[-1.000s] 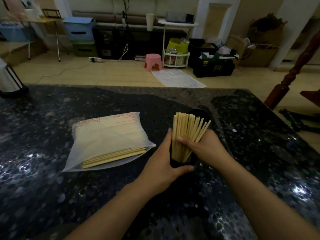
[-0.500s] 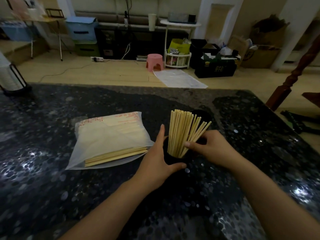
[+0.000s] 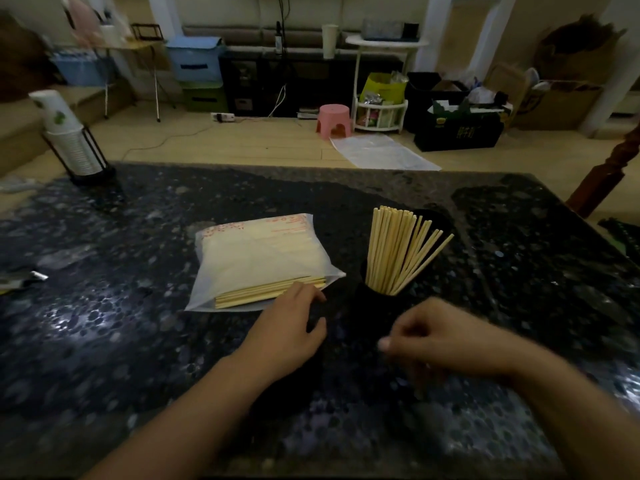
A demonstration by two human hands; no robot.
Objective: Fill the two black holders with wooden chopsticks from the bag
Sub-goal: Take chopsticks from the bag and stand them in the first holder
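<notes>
The bag [image 3: 258, 259] of wooden chopsticks [image 3: 266, 292] lies flat on the bench [image 3: 104, 341], open mouth toward the person, sticks running left to right. The left hand [image 3: 289, 332] is nearer, fingertips at the mouth, loosely open, holding nothing. The right hand [image 3: 446, 336] hangs loosely curled and empty before the black holder [image 3: 372, 303], where pale, slender sticks stand fanned. Bag: frosted, soft plastic. Second holder: a dark rim behind the fan, uncertain.

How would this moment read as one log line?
left hand: fingertips at bag mouth | right hand: empty, near holder | chopsticks: upright in holder
</notes>
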